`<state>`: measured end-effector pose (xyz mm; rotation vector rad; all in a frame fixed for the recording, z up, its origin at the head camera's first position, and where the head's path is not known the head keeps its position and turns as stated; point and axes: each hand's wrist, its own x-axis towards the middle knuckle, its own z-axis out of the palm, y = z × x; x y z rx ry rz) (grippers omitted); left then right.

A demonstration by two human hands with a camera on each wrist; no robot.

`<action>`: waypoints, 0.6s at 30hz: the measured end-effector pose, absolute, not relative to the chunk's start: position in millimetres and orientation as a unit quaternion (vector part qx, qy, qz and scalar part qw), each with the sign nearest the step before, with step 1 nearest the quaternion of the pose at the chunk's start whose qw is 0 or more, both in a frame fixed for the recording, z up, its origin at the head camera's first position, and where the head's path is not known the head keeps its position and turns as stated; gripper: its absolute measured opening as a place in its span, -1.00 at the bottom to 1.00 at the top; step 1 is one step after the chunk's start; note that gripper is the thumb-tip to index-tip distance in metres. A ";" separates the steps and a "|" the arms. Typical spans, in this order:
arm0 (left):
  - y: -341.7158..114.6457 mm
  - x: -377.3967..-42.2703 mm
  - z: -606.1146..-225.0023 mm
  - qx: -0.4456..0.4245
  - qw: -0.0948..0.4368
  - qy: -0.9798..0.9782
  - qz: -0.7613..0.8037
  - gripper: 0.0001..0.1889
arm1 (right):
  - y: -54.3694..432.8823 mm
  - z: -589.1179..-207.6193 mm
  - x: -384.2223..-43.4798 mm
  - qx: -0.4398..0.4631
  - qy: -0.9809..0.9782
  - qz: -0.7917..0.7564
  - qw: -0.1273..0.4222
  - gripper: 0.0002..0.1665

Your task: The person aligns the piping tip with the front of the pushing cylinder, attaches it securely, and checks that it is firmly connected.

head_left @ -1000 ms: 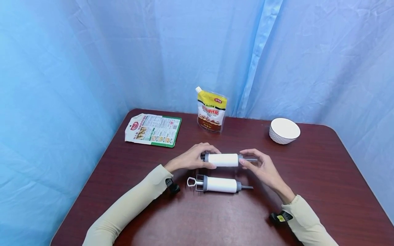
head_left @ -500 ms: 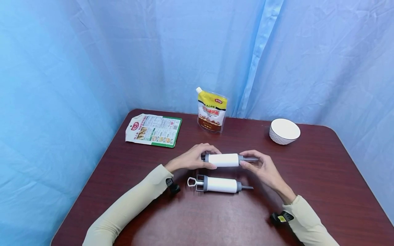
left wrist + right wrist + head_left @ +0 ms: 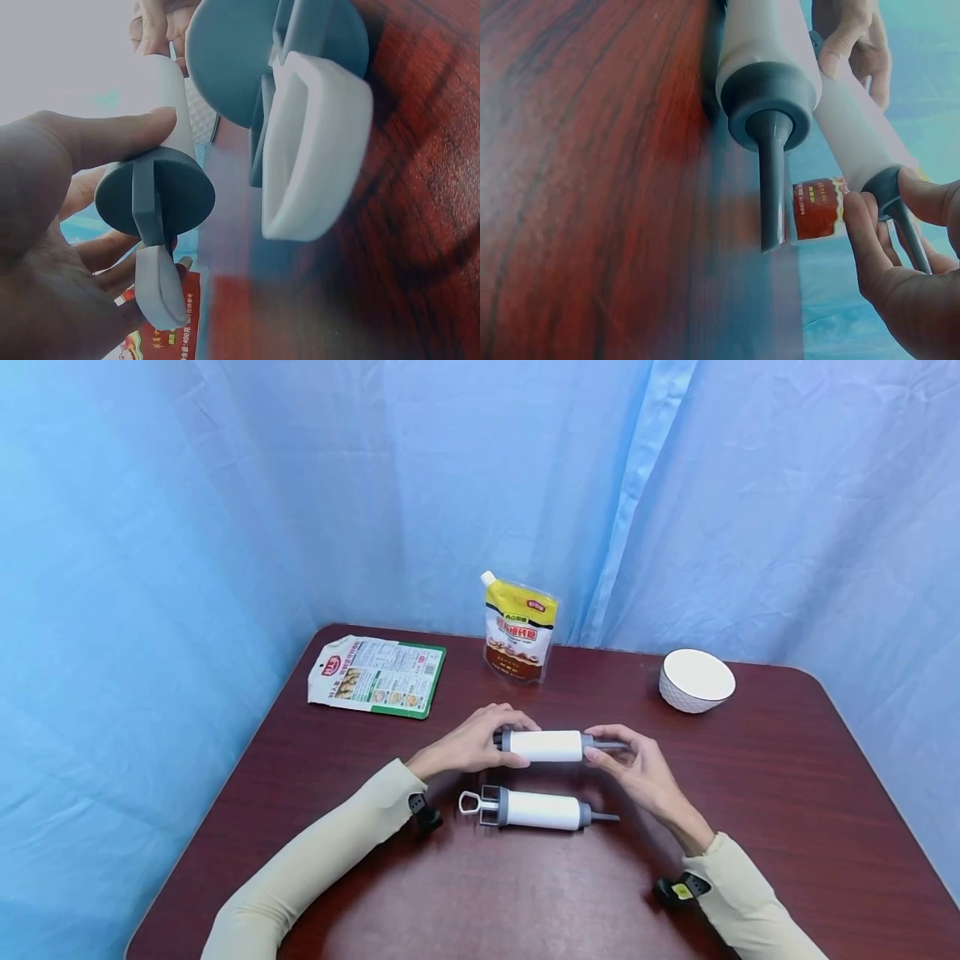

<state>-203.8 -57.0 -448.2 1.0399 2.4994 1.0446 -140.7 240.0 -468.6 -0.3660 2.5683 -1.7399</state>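
Note:
Both hands hold one white piping syringe [image 3: 546, 746] with grey ends, lying crosswise in the head view. My left hand [image 3: 480, 742] grips its plunger end, thumb on the near side of the barrel. At the other end my right hand [image 3: 637, 770] pinches the grey nozzle cap [image 3: 883, 187] between thumb and fingers; the thin nozzle points right. In the left wrist view the white plunger handle [image 3: 160, 289] sticks out past the left palm. A matching second syringe [image 3: 543, 810] lies on the table nearer to me, its ring handle to the left, untouched.
Behind the hands stands a yellow, white and brown spouted pouch [image 3: 519, 631]. A flat green and white packet [image 3: 377, 677] lies at the back left. A white bowl [image 3: 696, 681] stands at the back right of the dark red table [image 3: 787, 793]. Blue curtains [image 3: 480, 485] surround it.
The held syringe and my left hand have shifted very slightly away from the second syringe. Both hands keep their hold; the other things stay where they were.

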 end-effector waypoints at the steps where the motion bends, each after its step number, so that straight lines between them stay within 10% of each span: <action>1: -56.7 -203.8 -448.1 0.355 0.118 0.856 0.356 -0.51 | 239.8 -468.5 -140.9 -0.115 0.821 -0.559 0.011 -0.60; 18: -57.3 -202.7 -449.5 0.353 0.115 0.866 0.335 -0.53 | 234.1 -471.7 -141.6 -0.099 0.814 -0.571 0.039 -0.57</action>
